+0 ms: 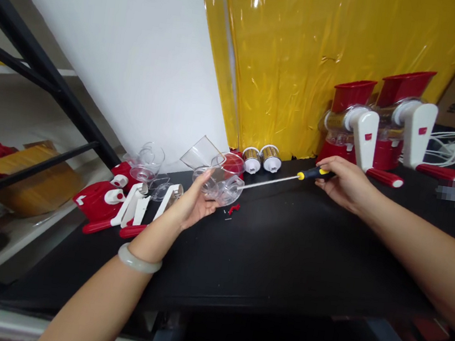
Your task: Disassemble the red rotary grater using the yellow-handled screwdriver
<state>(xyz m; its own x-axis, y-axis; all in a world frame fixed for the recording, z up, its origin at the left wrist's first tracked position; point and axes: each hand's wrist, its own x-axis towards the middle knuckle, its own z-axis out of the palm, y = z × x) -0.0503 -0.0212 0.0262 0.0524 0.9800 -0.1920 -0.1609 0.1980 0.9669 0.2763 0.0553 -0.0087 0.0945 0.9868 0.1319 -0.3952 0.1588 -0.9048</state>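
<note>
Head view, black table (284,250). Left hand (195,206): one, fingers wrapped around a clear housing (227,191), held near the table's back edge. Right hand (345,185): one, closed on the handle of a screwdriver (314,173), its shaft slanting down to the housing. Red clip (234,209): one, lying just below the housing. Drums (271,158): two, side by side behind the screwdriver. Grinders (345,119): two, upright, back right. Red bases (100,201), white cranks (133,205), spare clear parts (144,164): grouped on the left.
</note>
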